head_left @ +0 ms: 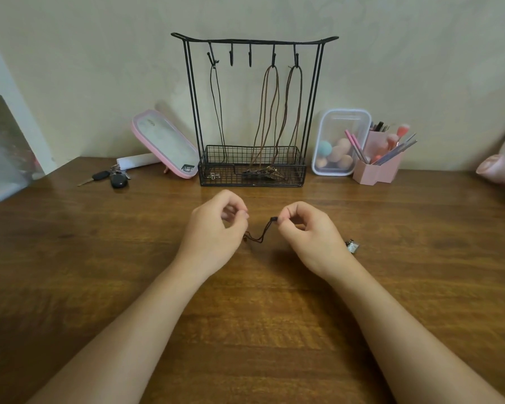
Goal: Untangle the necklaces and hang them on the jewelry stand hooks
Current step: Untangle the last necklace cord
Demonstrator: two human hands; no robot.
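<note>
Stand (254, 40) sits at our 12 o'clock, w/ 3 of 5 hooks filled. L to R: hook 1 (212, 58) carries a black necklace (217, 112). Hook 2 (231, 58) & hook 3 (249, 58) are bare. Hook 4 (273, 58) carries a brown necklace (270, 112), hook 5 (296, 58) a second brown necklace (300, 83). Their lower ends drop into the wire basket (252, 182) at the foot. We judge the job over halfway: at least 1 necklace is in hand & not yet hung.

Both hands hover low over the table (99, 243), btwn us & the stand, forearms coming in from approx 7 & 5 o'clock.

Left hand (216, 228): fingers curled in, thumb tip against forefinger. The dark necklace (260, 237) runs into the hand's lower fingers on its 3 o'clock side, so we take it as gripped there, tho the exact contact is hidden. The cord sags in a short loop across the gap.

Right hand (309, 231): thumb & forefinger pinch the cord's thick knot (273, 219) at the hand's 9 o'clock, other fingers tucked under.

A small silver pendant (352, 246) lies on the table just beside the right wrist, at its 3 o'clock. Whether it's on this cord we can't tell.

Left to do, as we read it: work the cord free, then lift its loop onto hook 2 or hook 3.
</note>
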